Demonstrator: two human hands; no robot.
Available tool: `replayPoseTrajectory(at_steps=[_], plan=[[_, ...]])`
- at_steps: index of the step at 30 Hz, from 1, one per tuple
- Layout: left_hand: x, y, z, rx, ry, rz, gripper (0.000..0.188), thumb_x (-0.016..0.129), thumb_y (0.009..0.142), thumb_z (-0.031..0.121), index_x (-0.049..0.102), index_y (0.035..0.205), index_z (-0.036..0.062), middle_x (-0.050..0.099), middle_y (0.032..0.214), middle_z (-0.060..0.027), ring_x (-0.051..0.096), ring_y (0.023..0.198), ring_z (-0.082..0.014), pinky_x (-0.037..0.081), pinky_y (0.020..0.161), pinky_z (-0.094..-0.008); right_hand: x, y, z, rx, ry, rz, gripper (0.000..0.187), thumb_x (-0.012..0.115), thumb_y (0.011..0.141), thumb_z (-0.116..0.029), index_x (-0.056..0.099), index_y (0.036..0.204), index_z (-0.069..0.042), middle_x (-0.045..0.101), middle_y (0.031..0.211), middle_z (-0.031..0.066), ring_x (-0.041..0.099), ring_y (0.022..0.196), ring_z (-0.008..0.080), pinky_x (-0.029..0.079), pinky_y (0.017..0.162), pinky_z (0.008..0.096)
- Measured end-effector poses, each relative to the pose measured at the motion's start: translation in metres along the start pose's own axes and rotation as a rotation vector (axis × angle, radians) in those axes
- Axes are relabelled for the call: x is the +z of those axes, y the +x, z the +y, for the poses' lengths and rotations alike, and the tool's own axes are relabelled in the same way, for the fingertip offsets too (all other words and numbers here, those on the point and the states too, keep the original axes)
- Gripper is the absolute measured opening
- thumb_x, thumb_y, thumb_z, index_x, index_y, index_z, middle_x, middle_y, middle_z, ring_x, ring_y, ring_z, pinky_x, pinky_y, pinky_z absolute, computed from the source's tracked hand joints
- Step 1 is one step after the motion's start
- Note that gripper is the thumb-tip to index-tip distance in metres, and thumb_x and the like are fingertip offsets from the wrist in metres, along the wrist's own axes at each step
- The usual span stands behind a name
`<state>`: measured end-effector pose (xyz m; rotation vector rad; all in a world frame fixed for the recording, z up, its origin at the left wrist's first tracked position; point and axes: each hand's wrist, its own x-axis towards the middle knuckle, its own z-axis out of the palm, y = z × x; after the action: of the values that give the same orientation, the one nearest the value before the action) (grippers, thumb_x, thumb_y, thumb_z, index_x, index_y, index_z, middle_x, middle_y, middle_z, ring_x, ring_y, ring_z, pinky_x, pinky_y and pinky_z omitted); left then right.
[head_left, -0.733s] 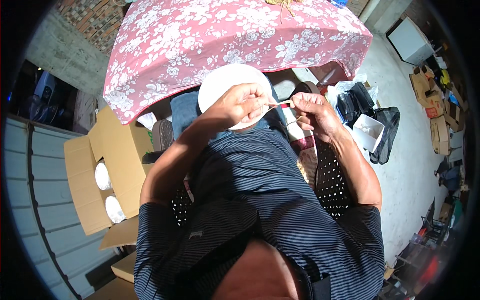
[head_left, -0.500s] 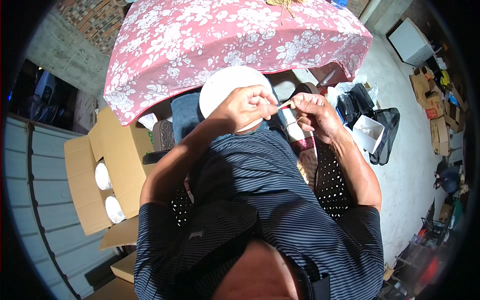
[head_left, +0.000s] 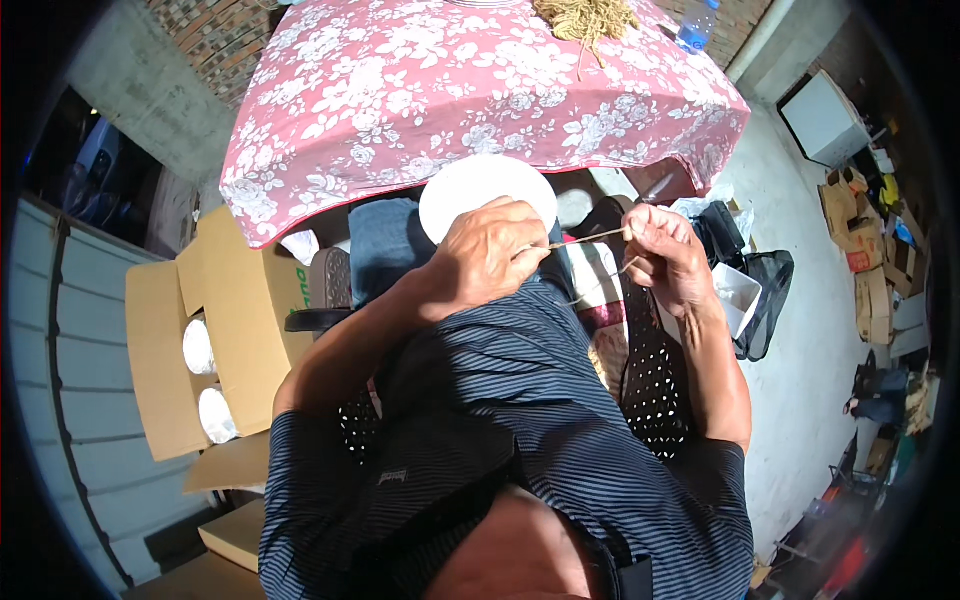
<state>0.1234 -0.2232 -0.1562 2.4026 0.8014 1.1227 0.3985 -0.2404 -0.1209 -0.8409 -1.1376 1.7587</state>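
So, biggest first: filling the lower middle of the frame, a dark striped shirt (head_left: 480, 345). Across the top, a pink tablecloth (head_left: 450, 95) with white flowers, draped over a table edge. Over to the left of the frame, a cardboard box (head_left: 245, 330), flaps open, with two white rounded bundles (head_left: 199, 347) showing inside. Just above centre, a white disc (head_left: 487, 190), brightly lit, lower part covered.

And on to the hands! In front of that disc, the left hand (head_left: 488, 252), back turned up, thumb and finger together. Right of centre, the right hand (head_left: 668, 255), raised a little higher in the frame, fingertips pinched. At the top, right of centre, a heap of tan strands (head_left: 585, 18) on the cloth.

Last and finest, a thin tan cord (head_left: 588, 239), right in the middle of the action: clamped at both sides, looking straight and nearly taut between the two grips, with a slack strand curving from below the right hand toward the shirt. Exact finger placement under the left hand: impossible to tell from above.

For good work here, pinch close to the fingertips, keep the pull even, avoid jerking anything so fine, hold the slack clear of the taut stretch, and favour the bright light.
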Motion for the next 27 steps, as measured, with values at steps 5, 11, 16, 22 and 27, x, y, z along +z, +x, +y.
replayPoseTrajectory(at_steps=[5,11,16,22,27], plan=[[0.003,-0.007,0.0,-0.006,0.178,-0.058,0.007,0.069,0.089,0.01,0.072,0.093,0.0047,0.074,0.086,-0.0118,0.073,0.078,-0.0278,0.057,0.069,-0.0385,0.004,0.004,-0.001,-0.035,-0.005,-0.022,0.025,0.069,0.1,-0.026,0.063,0.094,-0.003,0.039,0.062,-0.0081,0.027,0.049,0.0038,0.021,0.048,0.0248],[0.016,-0.007,0.001,0.0,0.072,-0.057,0.009,0.065,0.088,0.01,0.072,0.094,0.0086,0.073,0.079,-0.0107,0.072,0.07,-0.0291,0.056,0.062,-0.0416,0.006,-0.001,-0.002,-0.087,-0.063,0.067,0.024,0.069,0.099,-0.025,0.061,0.094,-0.003,0.039,0.062,-0.0079,0.027,0.047,0.0033,0.022,0.045,0.0238],[0.013,-0.015,0.003,-0.022,0.101,-0.052,0.004,0.065,0.084,0.011,0.065,0.086,0.0067,0.068,0.074,-0.0103,0.068,0.065,-0.0316,0.052,0.058,-0.0447,0.005,0.001,-0.005,-0.128,-0.126,0.146,0.022,0.07,0.098,-0.024,0.06,0.093,-0.005,0.044,0.065,-0.0061,0.036,0.049,0.004,0.029,0.045,0.0236],[0.017,-0.019,0.003,0.004,0.148,0.034,0.006,0.067,0.082,0.008,0.063,0.081,0.0038,0.063,0.06,-0.0125,0.066,0.056,-0.0317,0.05,0.051,-0.0453,0.014,-0.003,-0.007,-0.167,-0.166,0.199,0.021,0.071,0.097,-0.024,0.061,0.094,-0.005,0.045,0.064,-0.0064,0.039,0.048,0.004,0.031,0.044,0.0222],[0.012,-0.019,-0.021,0.099,0.142,0.088,0.01,0.072,0.084,0.008,0.066,0.079,0.0016,0.062,0.057,-0.0143,0.065,0.052,-0.0323,0.05,0.048,-0.0445,-0.002,0.0,-0.007,-0.156,-0.134,0.227,0.022,0.069,0.099,-0.026,0.06,0.096,-0.006,0.047,0.07,-0.0066,0.033,0.048,0.0025,0.027,0.044,0.0214]])
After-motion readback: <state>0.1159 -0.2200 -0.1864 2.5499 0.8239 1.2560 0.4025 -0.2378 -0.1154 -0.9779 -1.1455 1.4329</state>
